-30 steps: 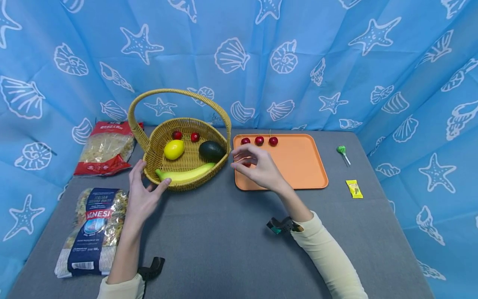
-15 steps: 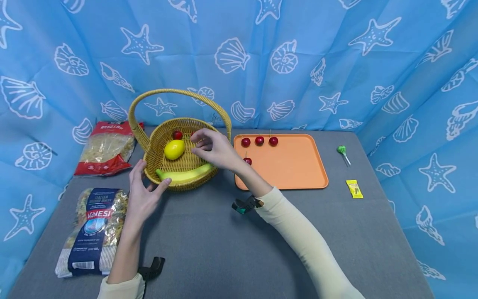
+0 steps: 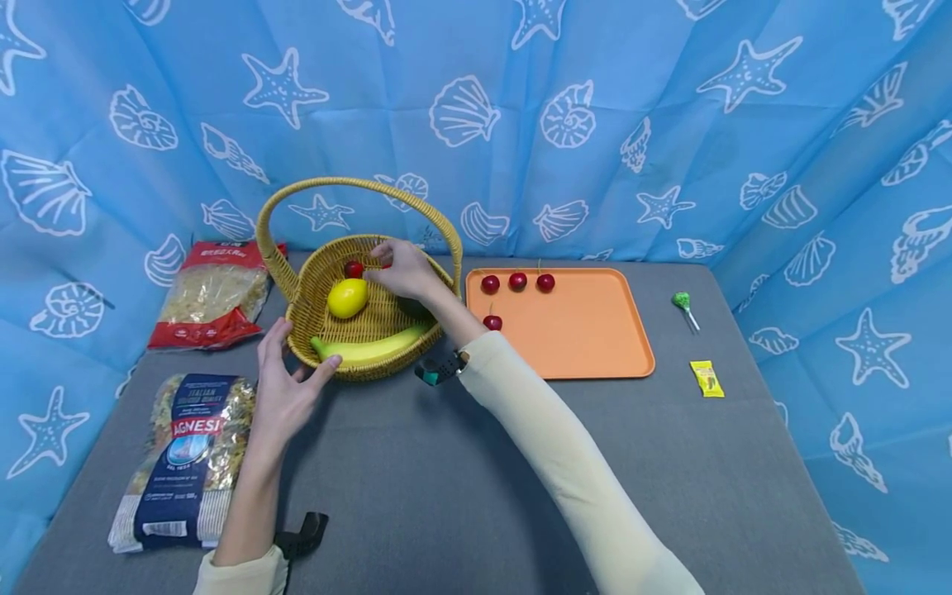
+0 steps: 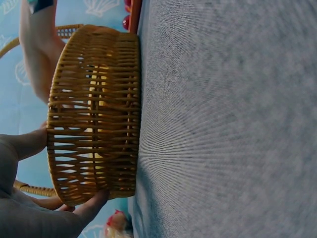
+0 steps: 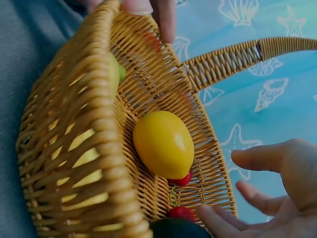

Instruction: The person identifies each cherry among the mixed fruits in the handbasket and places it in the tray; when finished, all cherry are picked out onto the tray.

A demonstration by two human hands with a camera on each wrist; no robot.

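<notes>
My left hand [image 3: 286, 401] grips the near-left rim of a wicker basket [image 3: 321, 263], thumb over the edge and fingers outside the weave [image 4: 94, 114]. Inside lie a lemon [image 3: 347, 298], a banana [image 3: 372, 347], a dark avocado [image 3: 413, 308] partly under the right arm, and two cherries. One cherry [image 3: 353, 269] sits behind the lemon. My right hand [image 3: 405, 271] reaches into the basket's back right. In the right wrist view its thumb and fingers stand apart, with nothing seen between them; the fingertips are close to the other cherry [image 5: 182, 213]. Whether they touch it I cannot tell.
An orange tray [image 3: 573, 330] with several cherries [image 3: 517, 282] stands right of the basket. Farther right lie a green lollipop [image 3: 684, 307] and a yellow packet [image 3: 706, 378]. Two pasta bags, one red [image 3: 211, 293] and one blue [image 3: 186, 454], lie left. The basket handle [image 3: 357, 182] arches high.
My right hand has moved left from above the tray's near-left cherry into the basket, then farther back there. That cherry still lies on the tray. The left hand and basket have not moved.
</notes>
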